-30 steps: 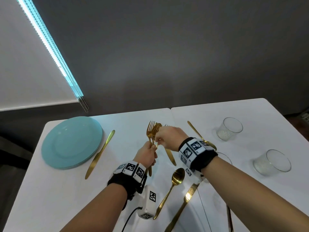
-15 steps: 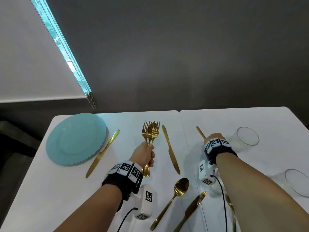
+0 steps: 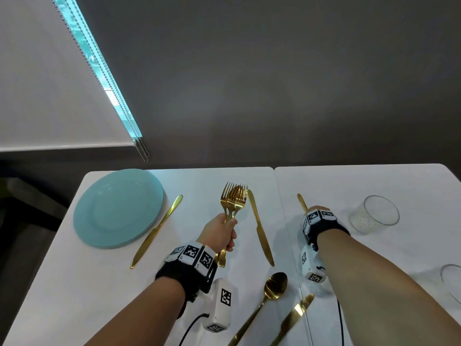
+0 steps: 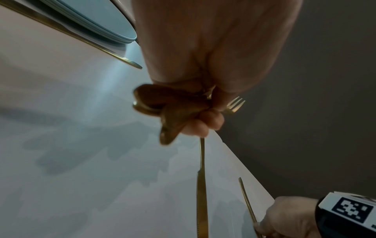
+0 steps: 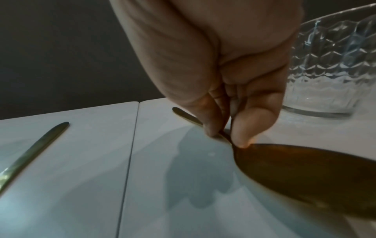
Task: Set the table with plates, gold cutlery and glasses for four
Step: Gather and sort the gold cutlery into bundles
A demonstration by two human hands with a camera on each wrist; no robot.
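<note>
L hand (image 3: 220, 233) fisted round gold forks (image 3: 234, 199) mid-frame, R hand (image 5: 230, 96) pinching spoon (image 5: 305, 173) neck lower right, beside glass (image 5: 333, 67)

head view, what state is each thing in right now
left hand: grips the forks
forks: bunched, lifted, tines up
right hand: pinches the spoon's neck
spoon: on the table, pinched
plates: stacked, lying flat
far glass: upright, looks empty
knife by the plates: lying flat, untouched
</note>
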